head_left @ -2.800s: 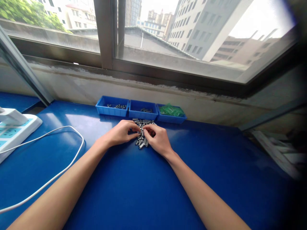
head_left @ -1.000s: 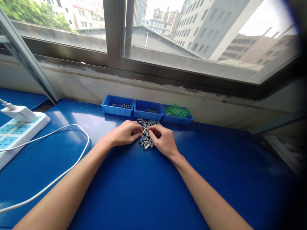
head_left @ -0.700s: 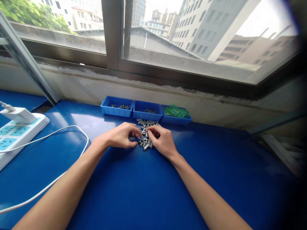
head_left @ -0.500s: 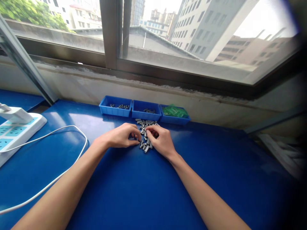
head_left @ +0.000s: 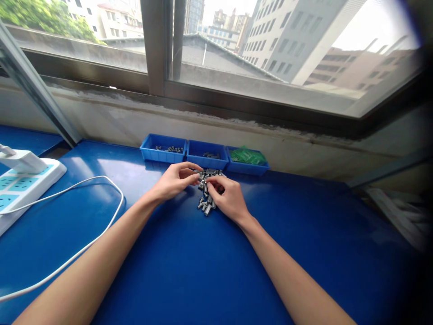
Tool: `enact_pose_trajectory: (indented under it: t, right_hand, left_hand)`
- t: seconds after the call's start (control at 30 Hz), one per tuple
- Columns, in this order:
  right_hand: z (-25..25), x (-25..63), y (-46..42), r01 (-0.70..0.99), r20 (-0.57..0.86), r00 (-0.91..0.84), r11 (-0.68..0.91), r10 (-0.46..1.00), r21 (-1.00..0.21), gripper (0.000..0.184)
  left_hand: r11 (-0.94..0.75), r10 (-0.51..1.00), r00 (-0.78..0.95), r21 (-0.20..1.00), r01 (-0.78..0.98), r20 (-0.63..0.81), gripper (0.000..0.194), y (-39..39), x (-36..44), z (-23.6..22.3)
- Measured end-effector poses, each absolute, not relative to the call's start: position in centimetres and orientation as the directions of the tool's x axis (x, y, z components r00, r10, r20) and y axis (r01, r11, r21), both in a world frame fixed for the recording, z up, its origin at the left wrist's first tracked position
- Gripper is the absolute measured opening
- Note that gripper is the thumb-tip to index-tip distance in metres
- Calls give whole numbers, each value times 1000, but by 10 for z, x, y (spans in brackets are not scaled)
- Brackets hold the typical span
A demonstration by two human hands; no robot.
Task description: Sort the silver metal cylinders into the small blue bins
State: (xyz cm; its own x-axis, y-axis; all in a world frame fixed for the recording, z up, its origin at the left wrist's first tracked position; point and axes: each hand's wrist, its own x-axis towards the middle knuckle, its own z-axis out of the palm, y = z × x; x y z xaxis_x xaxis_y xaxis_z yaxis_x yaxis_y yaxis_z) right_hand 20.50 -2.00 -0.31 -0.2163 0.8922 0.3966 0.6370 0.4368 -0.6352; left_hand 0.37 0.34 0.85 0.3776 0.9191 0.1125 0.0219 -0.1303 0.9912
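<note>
A pile of small metal screws and hexagonal standoffs (head_left: 208, 210) lies on the blue tabletop between my hands. My left hand (head_left: 174, 180) is at the upper left of the pile, thumb and fingers curved and apart, fingertips at the metal parts. On the right side of the pile, my right hand (head_left: 230, 198) has its thumb and forefinger pinched together over the parts. Whatever sits between those fingertips is too small to make out. The right hand covers part of the pile.
Behind the pile stand three blue bins: a left bin (head_left: 162, 155) with screws, a middle bin (head_left: 206, 161) with dark metal parts, and a right bin (head_left: 248, 169) holding a green bag (head_left: 248, 156). A white power strip (head_left: 56, 170) and cable (head_left: 120, 198) are at left.
My left hand has moved up and slightly away from me, from the pile's lower left to its upper left, its fingers extending. The right hand stays nearly in place.
</note>
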Motion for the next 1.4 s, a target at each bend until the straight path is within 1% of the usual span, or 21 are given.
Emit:
enact_pose_trajectory:
  t: [0.1, 0.17, 0.23, 0.33, 0.53, 0.67, 0.73, 0.8, 0.87, 0.93, 1.0, 1.13, 1.27, 1.33, 1.4]
  right_hand:
    - [-4, 205, -20, 638, 403, -217, 442, 889, -631, 15]
    - [-4, 204, -20, 639, 406, -219, 445, 887, -627, 14]
    - [-4, 204, -20, 641, 409, -219, 447, 886, -624, 14]
    - [-4, 205, -20, 638, 415, -219, 451, 883, -624, 13]
    - [-3, 205, -20, 637, 409, -223, 449, 885, -627, 13]
    - [-3, 205, -19, 636, 405, -221, 445, 887, -630, 13]
    - [-4, 205, -19, 635, 403, -219, 443, 889, -633, 14]
    - [-4, 205, -19, 632, 400, -222, 444, 889, -635, 14]
    - [-4, 205, -20, 631, 399, -225, 445, 889, -636, 14]
    - [-4, 205, -20, 631, 397, -226, 444, 889, -636, 14]
    - [-4, 205, -20, 632, 393, -228, 443, 891, -636, 15]
    - [-5, 206, -19, 633, 393, -228, 442, 891, -635, 14]
    - [-6, 206, -19, 641, 397, -224, 441, 890, -628, 14]
    - [-6, 206, -19, 640, 400, -221, 442, 890, -629, 14]
    - [-6, 206, -19, 638, 403, -218, 442, 889, -631, 14]
  left_hand:
    - [111, 943, 330, 977, -183, -45, 35, 3, 7, 9]
    - [217, 940, 314, 944, -249, -133, 36, 2, 8, 9]
    - [265, 934, 310, 926, -267, -177, 37, 2, 8, 9]
    - [279, 933, 306, 920, -277, -191, 39, 2, 6, 9]
    - [222, 955, 263, 920, -324, -138, 41, 1, 3, 10]
    - [172, 971, 216, 923, -344, -100, 39, 4, 3, 11]
    - [80, 992, 122, 931, -357, -38, 39, 9, 1, 10]
    - [-58, 998, -27, 937, -345, 51, 41, 18, -2, 10]
    - [-192, 974, -171, 936, -296, 146, 45, 27, -8, 9]
    - [-269, 947, -250, 920, -283, 200, 47, 35, -13, 7]
    - [-300, 932, -287, 913, -278, 219, 49, 38, -17, 6]
    - [-314, 921, -305, 927, -207, 244, 50, 35, -15, 6]
    - [-330, 918, -268, 937, -116, 291, 45, 30, -11, 11]
    - [-343, 916, -231, 939, -28, 328, 39, 27, -10, 13]
    - [-350, 922, -142, 932, 92, 360, 33, 23, -11, 15]
